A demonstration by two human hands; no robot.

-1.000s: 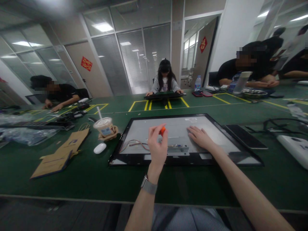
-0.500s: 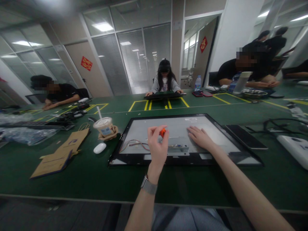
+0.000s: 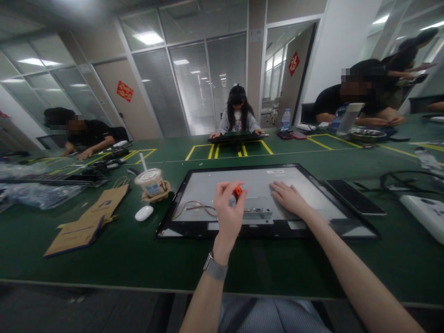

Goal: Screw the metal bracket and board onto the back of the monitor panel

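A flat monitor panel (image 3: pixel 208 185) lies back-side up on the green table in front of me, with thin red wires (image 3: pixel 194 206) at its lower left. My left hand (image 3: pixel 227 213), a watch on its wrist, is closed around a small orange-handled screwdriver (image 3: pixel 237 191) held upright over the panel's middle, near a metal connector strip (image 3: pixel 258 213). My right hand (image 3: pixel 289 199) rests flat on the panel with fingers spread, holding nothing.
A drink cup with a straw (image 3: pixel 150 181), a white mouse (image 3: pixel 144 213) and flattened brown paper bags (image 3: pixel 90 222) lie left of the panel. A dark tablet (image 3: pixel 354 196) and cables lie to the right. Other people sit at the far side.
My left hand has shifted slightly right and turned on the screwdriver. My right hand stays flat on the panel. A person at the far right has moved.
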